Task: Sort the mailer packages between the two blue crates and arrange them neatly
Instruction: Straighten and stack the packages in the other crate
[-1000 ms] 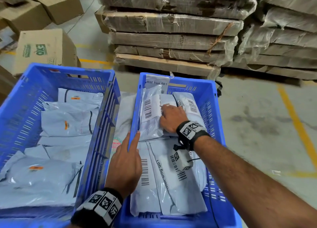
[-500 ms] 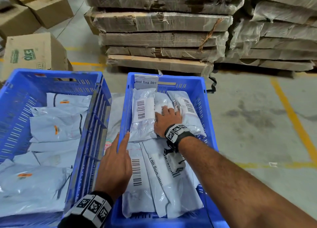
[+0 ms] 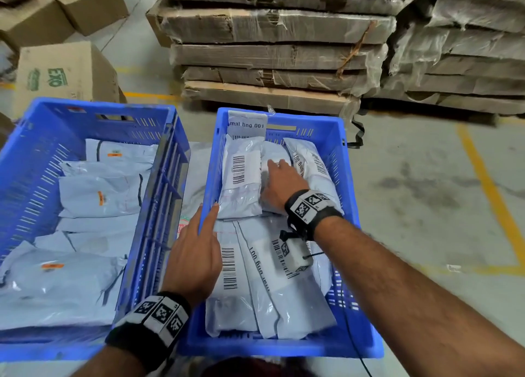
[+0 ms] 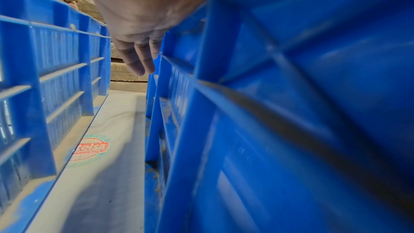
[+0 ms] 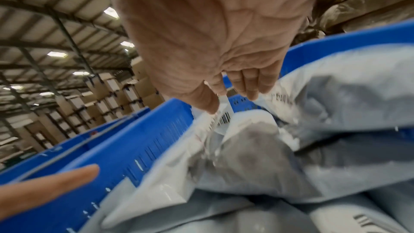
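Two blue crates of mailers, your hands at the right one.
Left crate (image 3: pixel 34 160) holds grey mailers (image 3: pixel 93 195); your left hand (image 3: pixel 196 251), fingers straight, rests on the right crate (image 3: pixel 335 138) wall, palm side hidden. Your right hand (image 3: pixel 281 186) lies relaxed among barcoded mailers (image 3: pixel 241 177), fingertips (image 5: pixel 251 93) touching them; grasp unclear.

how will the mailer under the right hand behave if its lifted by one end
Probably floppy: the mailer is creased film bulging over soft contents. Likely light. Its glossy skin may slip from the right hand and off its neighbours.
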Action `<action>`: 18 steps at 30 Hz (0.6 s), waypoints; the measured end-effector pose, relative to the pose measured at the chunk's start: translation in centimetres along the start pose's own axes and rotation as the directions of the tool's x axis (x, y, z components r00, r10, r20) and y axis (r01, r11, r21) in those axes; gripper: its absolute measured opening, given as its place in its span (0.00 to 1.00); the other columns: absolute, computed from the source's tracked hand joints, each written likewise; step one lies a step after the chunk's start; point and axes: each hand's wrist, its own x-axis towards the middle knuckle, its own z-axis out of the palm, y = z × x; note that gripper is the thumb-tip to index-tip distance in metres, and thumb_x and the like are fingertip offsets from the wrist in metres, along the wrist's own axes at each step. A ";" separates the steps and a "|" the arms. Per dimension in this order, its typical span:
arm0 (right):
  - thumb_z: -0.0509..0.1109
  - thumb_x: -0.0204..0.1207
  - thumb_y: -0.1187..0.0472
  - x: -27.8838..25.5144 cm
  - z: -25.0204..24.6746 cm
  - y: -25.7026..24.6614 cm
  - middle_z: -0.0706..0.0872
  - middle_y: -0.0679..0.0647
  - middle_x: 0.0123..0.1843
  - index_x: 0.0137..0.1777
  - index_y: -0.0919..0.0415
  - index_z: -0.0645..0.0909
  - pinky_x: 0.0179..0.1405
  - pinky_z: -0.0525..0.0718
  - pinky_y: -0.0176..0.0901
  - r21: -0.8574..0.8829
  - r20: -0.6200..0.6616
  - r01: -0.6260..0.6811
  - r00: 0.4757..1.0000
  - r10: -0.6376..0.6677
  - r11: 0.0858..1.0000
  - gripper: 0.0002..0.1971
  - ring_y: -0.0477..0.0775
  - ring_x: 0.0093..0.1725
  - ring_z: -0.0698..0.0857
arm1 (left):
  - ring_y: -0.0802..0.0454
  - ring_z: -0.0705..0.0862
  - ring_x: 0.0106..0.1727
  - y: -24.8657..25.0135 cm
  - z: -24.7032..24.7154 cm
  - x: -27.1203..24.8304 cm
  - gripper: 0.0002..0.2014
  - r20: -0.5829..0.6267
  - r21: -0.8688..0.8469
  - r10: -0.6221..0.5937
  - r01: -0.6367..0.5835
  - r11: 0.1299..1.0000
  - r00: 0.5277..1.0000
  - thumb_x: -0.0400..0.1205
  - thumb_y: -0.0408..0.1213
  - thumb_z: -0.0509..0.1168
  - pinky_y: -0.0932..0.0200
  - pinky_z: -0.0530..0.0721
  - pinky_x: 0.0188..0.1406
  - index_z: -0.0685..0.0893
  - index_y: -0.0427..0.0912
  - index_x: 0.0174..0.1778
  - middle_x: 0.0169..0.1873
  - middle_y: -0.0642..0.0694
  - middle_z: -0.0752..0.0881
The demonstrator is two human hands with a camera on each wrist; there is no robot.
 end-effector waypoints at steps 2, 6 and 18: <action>0.60 0.85 0.53 -2.0 -1.4 0.1 0.67 0.63 0.79 0.84 0.60 0.58 0.74 0.72 0.58 0.023 -0.049 0.048 0.998 -0.047 0.999 0.30 0.66 0.78 0.69 | 0.43 0.78 0.66 0.0 0.0 0.0 0.29 0.003 0.011 0.004 -0.004 1.000 1.000 0.86 0.38 0.51 0.43 0.79 0.66 0.61 0.47 0.87 0.78 0.41 0.73; 0.61 0.83 0.49 -8.6 -1.8 0.3 0.65 0.62 0.83 0.88 0.55 0.53 0.76 0.72 0.61 0.001 0.002 0.265 0.964 -0.265 0.964 0.35 0.65 0.81 0.67 | 0.43 0.77 0.69 0.0 -0.1 -0.2 0.29 0.003 0.024 -0.002 0.002 1.000 1.000 0.88 0.35 0.54 0.43 0.78 0.68 0.60 0.48 0.88 0.80 0.43 0.71; 0.61 0.65 0.17 -14.7 5.2 1.6 0.55 0.70 0.84 0.84 0.43 0.23 0.72 0.74 0.62 -0.265 0.422 0.087 0.906 0.034 0.960 0.63 0.70 0.80 0.68 | 0.43 0.77 0.67 0.0 0.2 -0.3 0.28 -0.015 0.041 -0.011 0.012 0.999 1.000 0.90 0.38 0.53 0.47 0.75 0.68 0.59 0.49 0.88 0.82 0.41 0.69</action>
